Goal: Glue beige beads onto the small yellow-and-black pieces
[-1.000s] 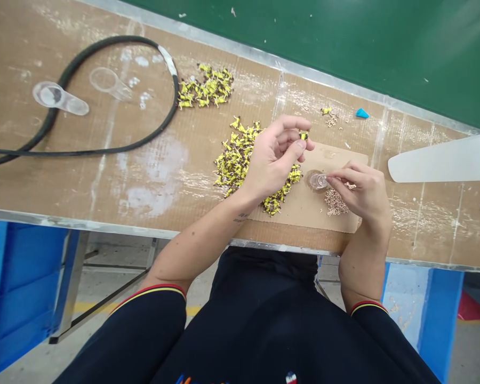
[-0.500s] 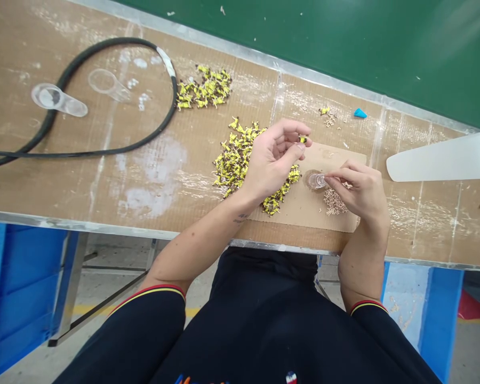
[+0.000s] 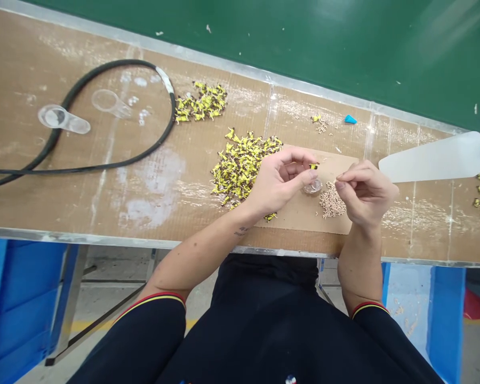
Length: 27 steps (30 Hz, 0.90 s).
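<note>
Small yellow-and-black component point(image 3: 313, 166) held in left hand's point(image 3: 280, 184) narrow grip; right hand point(image 3: 366, 194) pinches narrowly, its hold unclear, beside tan pieces point(image 3: 332, 201).

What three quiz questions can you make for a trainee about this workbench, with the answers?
1. True or false: the left hand holds a small yellow component between its fingers.

2. Which thing sits between the left hand and the right hand?
A. a clear round dish
B. a white paddle
C. a blue wedge

3. What lies inside the loop of the black cable?

Key: 1 true; 2 A; 3 a clear plastic scoop.
</note>
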{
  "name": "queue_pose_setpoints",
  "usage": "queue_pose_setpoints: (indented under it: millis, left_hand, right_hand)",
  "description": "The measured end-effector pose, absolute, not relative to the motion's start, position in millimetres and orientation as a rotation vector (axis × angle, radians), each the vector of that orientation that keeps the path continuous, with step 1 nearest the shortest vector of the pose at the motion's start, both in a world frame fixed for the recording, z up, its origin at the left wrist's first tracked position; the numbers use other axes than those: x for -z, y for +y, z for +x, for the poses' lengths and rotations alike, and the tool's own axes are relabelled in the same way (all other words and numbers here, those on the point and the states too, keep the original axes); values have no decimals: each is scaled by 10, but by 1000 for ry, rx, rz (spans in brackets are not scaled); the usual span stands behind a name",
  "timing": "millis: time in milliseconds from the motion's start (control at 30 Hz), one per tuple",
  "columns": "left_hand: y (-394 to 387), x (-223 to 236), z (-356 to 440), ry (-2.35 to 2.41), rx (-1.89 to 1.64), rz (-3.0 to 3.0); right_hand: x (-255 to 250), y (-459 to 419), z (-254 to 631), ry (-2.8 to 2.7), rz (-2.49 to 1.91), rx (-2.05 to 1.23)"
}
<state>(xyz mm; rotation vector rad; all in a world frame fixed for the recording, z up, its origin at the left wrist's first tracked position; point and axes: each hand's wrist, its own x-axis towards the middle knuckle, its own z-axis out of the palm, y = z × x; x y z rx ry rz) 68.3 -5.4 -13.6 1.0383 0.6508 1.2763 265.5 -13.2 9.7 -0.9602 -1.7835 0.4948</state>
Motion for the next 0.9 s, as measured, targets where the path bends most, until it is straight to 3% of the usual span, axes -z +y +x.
queue_pose_setpoints:
  millis: [900]
  left_hand:
    - [-125,173,708,626,-1182,1065]
  right_hand:
    - [-82,-147,2635,-1752,-1040,-510]
